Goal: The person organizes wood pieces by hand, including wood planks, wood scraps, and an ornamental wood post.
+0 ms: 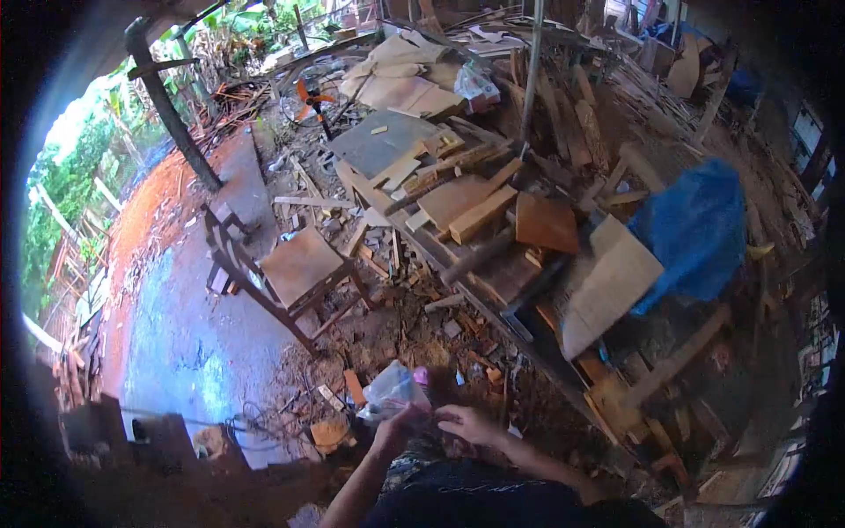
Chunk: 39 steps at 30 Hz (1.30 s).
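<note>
My left hand (400, 426) is closed round the lower edge of a clear plastic bag (387, 385), which bulges up and forward from my fingers. Something pale shows through the plastic, and a small pink thing (421, 377) sits at the bag's right side. My right hand (468, 424) is just right of the bag, its fingers bent and drawn together with the tips by the bag's near edge. I cannot tell what those fingertips pinch. Both hands are low in front of my dark shirt, over ground strewn with wood scraps.
A wooden chair (304, 264) stands ahead on the left. To the right runs a long workbench piled with boards and a wood block (546, 222), with a blue tarp (695, 229) beyond. An orange-bladed fan (312, 101) and a metal pole (532, 79) stand farther back.
</note>
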Tool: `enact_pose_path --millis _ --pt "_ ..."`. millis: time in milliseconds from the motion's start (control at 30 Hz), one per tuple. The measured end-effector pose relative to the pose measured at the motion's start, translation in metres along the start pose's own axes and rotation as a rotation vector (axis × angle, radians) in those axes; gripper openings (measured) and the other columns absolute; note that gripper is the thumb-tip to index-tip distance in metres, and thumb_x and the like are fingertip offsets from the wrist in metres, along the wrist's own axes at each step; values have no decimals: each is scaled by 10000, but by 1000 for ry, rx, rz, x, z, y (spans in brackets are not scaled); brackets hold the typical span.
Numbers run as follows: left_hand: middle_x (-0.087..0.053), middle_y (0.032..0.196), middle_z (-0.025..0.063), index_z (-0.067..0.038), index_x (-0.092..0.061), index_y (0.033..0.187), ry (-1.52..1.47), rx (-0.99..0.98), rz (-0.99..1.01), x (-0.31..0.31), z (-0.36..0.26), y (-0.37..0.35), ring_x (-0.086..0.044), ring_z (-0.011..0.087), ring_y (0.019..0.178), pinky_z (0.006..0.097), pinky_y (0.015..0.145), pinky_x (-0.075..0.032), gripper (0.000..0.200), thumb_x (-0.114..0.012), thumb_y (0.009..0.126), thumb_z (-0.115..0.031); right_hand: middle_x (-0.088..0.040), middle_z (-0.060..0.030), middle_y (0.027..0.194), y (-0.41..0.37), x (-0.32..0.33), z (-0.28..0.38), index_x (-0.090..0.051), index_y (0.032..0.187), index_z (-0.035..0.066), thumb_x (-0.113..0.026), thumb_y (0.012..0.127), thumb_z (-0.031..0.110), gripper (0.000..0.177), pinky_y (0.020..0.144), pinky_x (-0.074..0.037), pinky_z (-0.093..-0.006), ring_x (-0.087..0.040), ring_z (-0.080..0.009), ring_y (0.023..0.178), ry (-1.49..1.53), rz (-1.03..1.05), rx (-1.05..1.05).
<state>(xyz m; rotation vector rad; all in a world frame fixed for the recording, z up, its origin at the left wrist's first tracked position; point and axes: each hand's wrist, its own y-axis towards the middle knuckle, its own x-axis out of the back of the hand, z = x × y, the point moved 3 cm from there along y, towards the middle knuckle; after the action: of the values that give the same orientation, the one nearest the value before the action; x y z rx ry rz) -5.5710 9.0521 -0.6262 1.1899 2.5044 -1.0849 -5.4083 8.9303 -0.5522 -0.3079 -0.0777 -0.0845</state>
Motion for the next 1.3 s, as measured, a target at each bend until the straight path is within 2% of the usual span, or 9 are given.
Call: enact_pose_path --millis 233,300,333,433,567,700,1033,1067,1300 --pt "-613 935 66 -28 -543 1024 54 -174 27 7 -206 147 -607 152 804 275 620 -506 227 -576 911 -222 -631 -66 968 124 107 -25 -550 1155 -5 -581 897 139 297 723 -502 -284 -620 -137 830 50 -346 -124" --pt "-608 1043 110 -22 -542 1093 290 -170 41 19 -254 189 -597 177 933 314 734 -508 274 -508 942 -248 -625 -41 906 139 133 -15 -565 1113 6 -562 904 107 232 676 -503 -270 -618 -127 800 220 -414 -227" --pt "-578 1126 121 -24 -500 1198 -337 -95 84 48 -243 227 -571 217 1010 350 860 -468 399 -427 957 -333 -625 -41 906 149 146 -12 -565 1113 6 -562 904 107 232 676 -503 -270 -618 -127 800 224 -413 -240" --pt "-556 1158 91 -60 -411 1315 88 -250 -22 41 -325 270 -542 245 1066 367 943 -420 487 -356 949 -378 -618 -45 900 172 179 -2 -559 1114 7 -555 908 102 227 661 -504 -269 -617 -122 790 -37 -542 -100" --pt "-584 1084 60 -77 -479 1188 -181 -253 381 73 -361 390 -578 178 949 322 815 -462 364 -521 916 -315 -613 -60 913 188 206 -5 -544 1131 25 -550 921 148 244 638 -502 -247 -622 -123 777 362 -608 -346" --pt "-614 969 51 -63 -488 1160 263 -428 188 40 -449 431 -593 164 869 305 741 -481 348 -611 870 -213 -588 -29 815 220 229 -43 -545 1078 55 -550 923 180 199 602 -497 -242 -592 -98 708 397 -551 -299" --pt "-607 989 41 -33 -486 1195 330 -642 327 -2 -523 628 -552 126 897 284 778 -448 348 -578 880 -147 -608 -68 895 229 263 -30 -536 1101 12 -545 915 111 210 634 -509 -262 -605 -115 760 363 -770 -319" --pt "-601 1009 37 -42 -476 1216 659 -744 220 -14 -534 637 -548 132 891 288 768 -447 351 -562 881 -102 -608 -67 911 231 260 -35 -538 1102 15 -554 914 120 216 637 -513 -261 -608 -115 778 361 -783 -289" --pt "-514 1166 127 -67 -353 1333 600 -560 372 -42 -538 712 -509 204 1032 341 824 -466 681 -722 761 -68 -606 -93 928 259 244 -24 -546 1095 42 -545 931 240 257 688 -512 -280 -617 -147 776 217 -1108 -431"
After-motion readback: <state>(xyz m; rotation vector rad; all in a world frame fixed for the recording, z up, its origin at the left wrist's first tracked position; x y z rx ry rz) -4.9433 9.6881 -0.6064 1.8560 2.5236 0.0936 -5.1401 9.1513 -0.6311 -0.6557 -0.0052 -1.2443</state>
